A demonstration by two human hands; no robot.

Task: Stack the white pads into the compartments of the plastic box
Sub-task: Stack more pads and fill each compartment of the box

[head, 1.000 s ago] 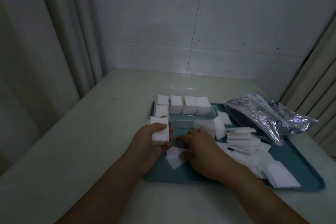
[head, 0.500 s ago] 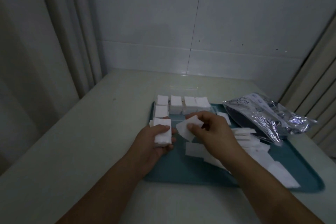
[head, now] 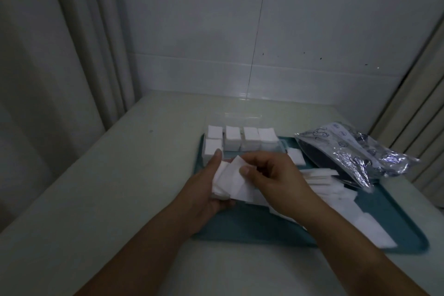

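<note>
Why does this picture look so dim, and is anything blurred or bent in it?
Head view: weak room light leaves it murky overall; the right hand and the pad it pinches are smeared by motion; glare glints off the foil bag; the wide lens bows the curtain at the left edge.

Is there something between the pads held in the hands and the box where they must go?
Nothing visible. The hands hold the pads just in front of the box, whose top is open. The near-row compartments are partly hidden behind the hands.
</note>
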